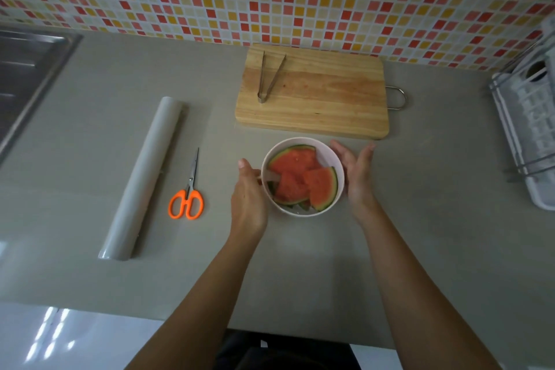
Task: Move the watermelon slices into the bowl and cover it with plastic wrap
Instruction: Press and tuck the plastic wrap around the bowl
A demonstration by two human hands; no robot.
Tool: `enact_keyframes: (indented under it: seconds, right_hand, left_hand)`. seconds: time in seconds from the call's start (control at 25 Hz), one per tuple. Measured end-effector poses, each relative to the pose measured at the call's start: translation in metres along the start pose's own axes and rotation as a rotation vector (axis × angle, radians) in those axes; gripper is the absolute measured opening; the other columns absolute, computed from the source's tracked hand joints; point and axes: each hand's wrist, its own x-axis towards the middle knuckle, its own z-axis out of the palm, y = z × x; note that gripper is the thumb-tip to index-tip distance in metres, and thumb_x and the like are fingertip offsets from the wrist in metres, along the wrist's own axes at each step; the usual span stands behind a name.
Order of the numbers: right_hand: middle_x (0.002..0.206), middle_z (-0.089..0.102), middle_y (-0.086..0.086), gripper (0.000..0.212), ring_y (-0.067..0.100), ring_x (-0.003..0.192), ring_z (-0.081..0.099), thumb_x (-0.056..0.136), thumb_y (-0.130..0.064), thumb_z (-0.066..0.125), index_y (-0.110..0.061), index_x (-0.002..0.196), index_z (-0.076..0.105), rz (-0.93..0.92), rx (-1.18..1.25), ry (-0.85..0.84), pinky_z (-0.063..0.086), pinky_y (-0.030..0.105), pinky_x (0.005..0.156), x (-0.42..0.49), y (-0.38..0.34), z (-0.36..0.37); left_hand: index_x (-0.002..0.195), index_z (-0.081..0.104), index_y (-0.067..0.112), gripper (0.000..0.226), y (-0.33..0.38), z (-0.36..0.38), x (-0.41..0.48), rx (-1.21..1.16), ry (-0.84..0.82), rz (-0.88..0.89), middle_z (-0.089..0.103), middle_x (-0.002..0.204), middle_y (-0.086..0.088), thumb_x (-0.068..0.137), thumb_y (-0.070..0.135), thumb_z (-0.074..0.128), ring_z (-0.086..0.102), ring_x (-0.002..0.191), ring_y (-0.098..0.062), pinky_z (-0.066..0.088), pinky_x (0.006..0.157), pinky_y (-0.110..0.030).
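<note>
- left hand (249, 198) curls its fingers against the left wall of the bowl (329, 155)
- right hand (357, 173) is flat-fingered, palm just beside the bowl's right wall
- watermelon slices (300, 177) lie in the bowl on the surface (420, 219)
- scissors (186, 198) and plastic wrap roll (144, 177) lie to the left

Beyond the left hand (249, 198), the wood board (330, 99) shows grain and carries shiny metal tongs (270, 78). Left of it, scissors (186, 195) have orange plastic handles and metal blades. The bench (420, 219) is matt and smooth; the bowl (300, 141) is smooth, faintly glossy.
</note>
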Motion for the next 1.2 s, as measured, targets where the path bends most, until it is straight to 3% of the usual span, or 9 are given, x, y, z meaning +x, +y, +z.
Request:
enact_keyframes:
  seconds: [0.12,0.32,0.44,0.52,0.64,0.76,0.92,1.04,1.2]
  right_hand:
    - [0.090,0.073,-0.013,0.078,-0.001,0.087,0.066,0.085,-0.059,-0.007,-0.028,0.096,0.063,-0.038,-0.008,-0.028,0.048,0.010,0.071,-0.009,0.000,-0.004]
    - [0.105,0.067,0.012,0.081,0.022,0.098,0.062,0.082,-0.067,0.006,-0.013,0.105,0.061,-0.041,-0.377,0.263,0.048,0.039,0.090,-0.020,0.016,-0.013]
    - [0.116,0.060,0.011,0.063,0.019,0.105,0.057,0.095,-0.050,0.007,-0.012,0.125,0.048,-0.001,0.122,0.177,0.049,0.032,0.092,-0.018,0.017,0.005]
    - [0.107,0.065,0.003,0.061,0.014,0.102,0.061,0.095,-0.051,0.009,-0.018,0.114,0.056,0.027,0.335,0.187,0.048,0.030,0.092,-0.024,0.023,0.023]
    - [0.116,0.063,0.004,0.066,0.010,0.110,0.057,0.091,-0.059,0.007,-0.023,0.107,0.060,0.055,0.261,0.244,0.040,0.031,0.102,-0.029,0.035,0.026]
    - [0.109,0.065,0.002,0.068,0.001,0.096,0.061,0.092,-0.056,0.004,-0.024,0.100,0.063,0.063,0.197,0.193,0.048,0.017,0.088,-0.021,0.023,0.019]
    - [0.122,0.060,0.012,0.073,0.020,0.115,0.055,0.090,-0.061,0.009,-0.012,0.120,0.054,0.154,0.299,0.263,0.038,0.040,0.106,-0.014,0.023,0.027]
    - [0.123,0.060,0.015,0.076,0.023,0.115,0.056,0.089,-0.063,0.009,-0.010,0.123,0.053,0.228,0.294,0.306,0.039,0.043,0.105,-0.010,0.019,0.031]
    - [0.105,0.068,0.008,0.083,0.022,0.104,0.061,0.077,-0.076,0.009,-0.018,0.101,0.063,0.255,0.069,0.371,0.044,0.039,0.098,-0.004,0.009,0.040]
  left_hand:
    - [0.110,0.057,0.029,0.067,0.002,0.000,-0.001,-0.160,-0.030,-0.044,0.070,0.108,-0.005,0.086,0.072,0.012,0.064,0.097,-0.016,0.044,0.081,-0.031]
    - [0.146,0.029,0.017,0.061,0.014,-0.009,0.038,-0.332,-0.089,0.001,0.049,0.140,-0.014,0.099,0.052,0.010,0.050,0.125,-0.023,0.029,0.111,-0.037]
    - [0.140,0.043,0.015,0.066,-0.012,0.006,0.007,-0.337,-0.195,0.059,0.052,0.140,-0.010,0.099,0.053,0.007,0.048,0.128,-0.024,0.038,0.102,-0.038]
    - [0.136,0.048,0.015,0.067,-0.012,0.020,-0.001,-0.429,-0.259,0.018,0.058,0.132,-0.014,0.099,0.052,0.007,0.053,0.123,-0.030,0.043,0.100,-0.047]
    - [0.133,0.050,0.012,0.069,0.003,0.020,0.016,-0.518,-0.198,-0.053,0.061,0.127,-0.014,0.099,0.051,0.005,0.057,0.118,-0.025,0.044,0.103,-0.042]
    - [0.118,0.062,0.017,0.071,0.003,0.018,0.025,-0.367,-0.163,-0.024,0.069,0.112,-0.008,0.097,0.055,0.005,0.063,0.108,-0.021,0.050,0.093,-0.034]
    - [0.131,0.055,0.017,0.069,-0.002,0.031,0.023,-0.243,0.046,-0.139,0.061,0.128,-0.012,0.095,0.059,0.013,0.056,0.118,-0.026,0.042,0.105,-0.042]
    - [0.139,0.045,0.014,0.069,-0.002,0.032,0.024,-0.146,0.154,-0.152,0.051,0.139,-0.011,0.095,0.059,0.017,0.048,0.127,-0.026,0.035,0.098,-0.028]
    - [0.135,0.050,0.010,0.069,-0.002,0.032,0.020,-0.191,0.199,-0.182,0.055,0.133,-0.012,0.095,0.059,0.019,0.052,0.111,-0.020,0.034,0.085,-0.027]
